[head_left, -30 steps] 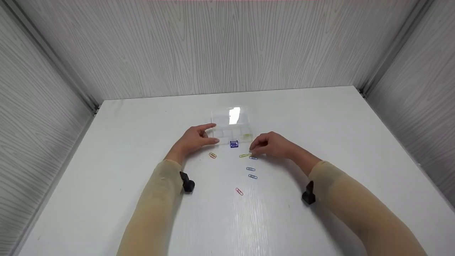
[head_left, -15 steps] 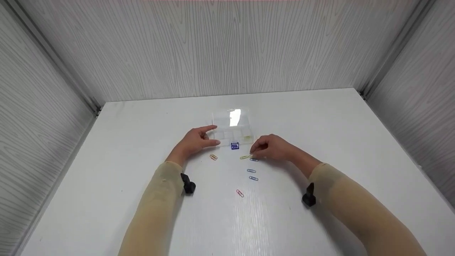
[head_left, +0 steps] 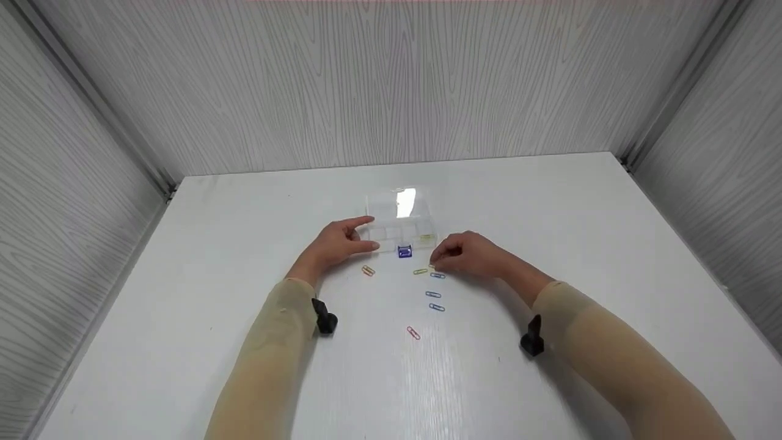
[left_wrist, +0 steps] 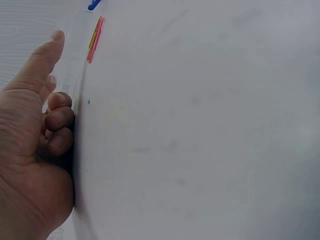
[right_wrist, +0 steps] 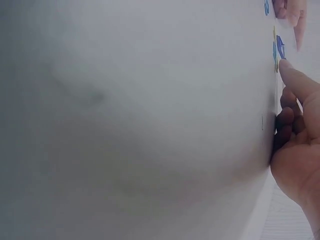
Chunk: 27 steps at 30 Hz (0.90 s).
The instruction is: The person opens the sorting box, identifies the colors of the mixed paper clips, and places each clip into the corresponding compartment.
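A clear divided plastic box [head_left: 382, 233] stands on the white table with its lid tipped back and a blue latch [head_left: 404, 251] in front. My left hand [head_left: 335, 243] holds the box's left end between thumb and index finger; its other fingers are curled [left_wrist: 59, 120]. A yellow paper clip [head_left: 426, 236] lies in the right front compartment. My right hand [head_left: 467, 252] pinches another yellow paper clip [head_left: 432, 266] just above or at the tabletop, mostly hidden by the fingertips. Beside it lie a loose yellow paper clip [head_left: 420, 271] and a blue paper clip [head_left: 437, 275].
Two more blue paper clips [head_left: 433, 294] lie nearer the front, and a red paper clip [head_left: 413, 333] nearer still. A yellow and a red paper clip [head_left: 368, 270] lie together by the left thumb. Grey wood-grain panels [head_left: 391, 85] enclose the back and sides.
The yellow paper clip in the right fingers has come slightly apart from the yellow one on the table. The left hand keeps its place on the box. The whole view has shifted slightly.
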Available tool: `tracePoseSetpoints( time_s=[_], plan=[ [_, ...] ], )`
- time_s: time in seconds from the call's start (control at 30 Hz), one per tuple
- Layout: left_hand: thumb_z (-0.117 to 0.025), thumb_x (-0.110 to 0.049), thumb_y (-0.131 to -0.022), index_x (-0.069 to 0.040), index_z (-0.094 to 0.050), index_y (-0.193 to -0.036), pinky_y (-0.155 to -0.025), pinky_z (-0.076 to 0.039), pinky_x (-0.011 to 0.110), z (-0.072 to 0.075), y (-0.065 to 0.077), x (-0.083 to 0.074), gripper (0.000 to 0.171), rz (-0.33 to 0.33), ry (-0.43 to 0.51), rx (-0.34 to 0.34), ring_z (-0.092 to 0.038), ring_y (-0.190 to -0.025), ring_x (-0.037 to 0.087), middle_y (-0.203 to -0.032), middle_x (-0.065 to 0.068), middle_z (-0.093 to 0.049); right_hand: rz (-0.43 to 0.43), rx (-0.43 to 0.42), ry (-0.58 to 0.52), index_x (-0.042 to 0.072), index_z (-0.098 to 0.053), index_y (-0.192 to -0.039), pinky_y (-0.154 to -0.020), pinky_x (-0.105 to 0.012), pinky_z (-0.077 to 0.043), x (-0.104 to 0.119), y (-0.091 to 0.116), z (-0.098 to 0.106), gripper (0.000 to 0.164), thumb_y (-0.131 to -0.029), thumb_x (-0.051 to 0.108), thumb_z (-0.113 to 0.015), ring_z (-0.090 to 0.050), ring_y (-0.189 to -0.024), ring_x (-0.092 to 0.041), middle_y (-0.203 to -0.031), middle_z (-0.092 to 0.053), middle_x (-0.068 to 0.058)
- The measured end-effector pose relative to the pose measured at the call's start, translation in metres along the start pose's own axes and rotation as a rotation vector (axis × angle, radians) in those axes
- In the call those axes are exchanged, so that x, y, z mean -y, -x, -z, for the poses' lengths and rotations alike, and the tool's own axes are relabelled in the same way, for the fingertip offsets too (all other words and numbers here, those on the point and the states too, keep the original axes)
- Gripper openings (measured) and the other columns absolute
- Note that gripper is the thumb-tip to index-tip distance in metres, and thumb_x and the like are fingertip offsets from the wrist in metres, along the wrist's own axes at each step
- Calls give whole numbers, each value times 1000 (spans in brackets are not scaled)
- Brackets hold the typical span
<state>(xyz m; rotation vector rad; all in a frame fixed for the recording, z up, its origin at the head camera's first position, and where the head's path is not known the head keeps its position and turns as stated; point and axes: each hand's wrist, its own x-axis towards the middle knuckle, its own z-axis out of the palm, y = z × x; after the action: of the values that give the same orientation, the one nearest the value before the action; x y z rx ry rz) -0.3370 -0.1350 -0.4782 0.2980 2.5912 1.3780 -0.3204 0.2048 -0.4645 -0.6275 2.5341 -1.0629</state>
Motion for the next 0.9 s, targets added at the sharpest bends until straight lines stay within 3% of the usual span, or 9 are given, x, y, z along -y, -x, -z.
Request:
tracePoseSetpoints(
  time_s=[0.23, 0.67, 0.9],
  plan=[
    [-86, -44, -90, -29, -57, -156, -89, -41, 38, 0, -1, -1, 73, 2, -10, 5, -51, -89, 20, -94, 3, -56, -5, 8, 12, 26, -84, -109, -89, -38, -44, -1, 0, 1, 19, -91, 26, -87, -56, -101, -22, -105, -69, 2],
    [-86, -46, -90, -30, -58, -155, -90, -41, 38, 0, -2, 1, 73, -3, -23, 5, -52, -91, 21, -97, 4, -57, -9, 7, 31, 27, -84, -107, -96, -40, -42, 0, 1, 2, 12, -96, 23, -80, -56, -108, -23, -111, -72, 5],
    [-85, -45, -91, -30, -57, -156, -90, -41, 38, 0, -1, 0, 73, 2, -25, 9, -52, -91, 21, -96, 4, -57, -24, 0, 43, 27, -84, -104, -91, -38, -43, 1, 0, 0, 10, -95, 23, -82, -56, -102, -23, -106, -69, 2]
  ],
)
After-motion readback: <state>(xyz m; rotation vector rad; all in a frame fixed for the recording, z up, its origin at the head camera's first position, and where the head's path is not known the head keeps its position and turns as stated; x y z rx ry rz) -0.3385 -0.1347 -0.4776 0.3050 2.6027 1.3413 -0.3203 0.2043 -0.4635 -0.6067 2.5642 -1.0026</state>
